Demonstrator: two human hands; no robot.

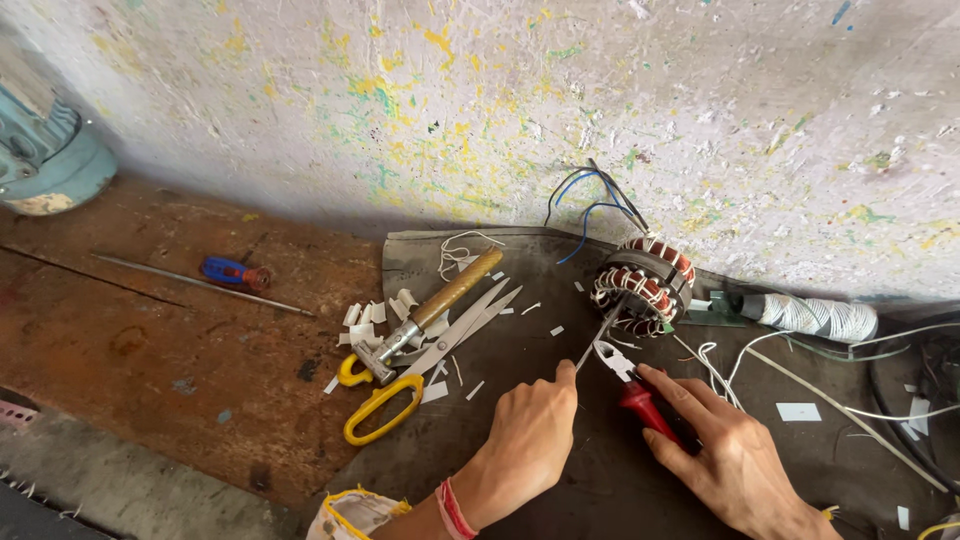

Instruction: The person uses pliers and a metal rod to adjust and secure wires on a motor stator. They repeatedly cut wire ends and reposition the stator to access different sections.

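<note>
Stator (643, 285) on dark mat (560, 470) by wall, wound coils red and white, wires trailing up. Right hand (735, 455) wrapped round red-handled pliers (630, 385), nose near stator. Left hand (530, 440) pinching thin rod (597, 340), tip hidden at coils. One scissors (420, 365), one hammer (430, 315), one screwdriver (237, 272). Twine spool (815, 317) right.

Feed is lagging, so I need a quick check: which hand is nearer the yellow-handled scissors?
Left. The left hand lies just right of the scissors, apart from them; the right hand is farther right, holding red-handled pliers.
</note>
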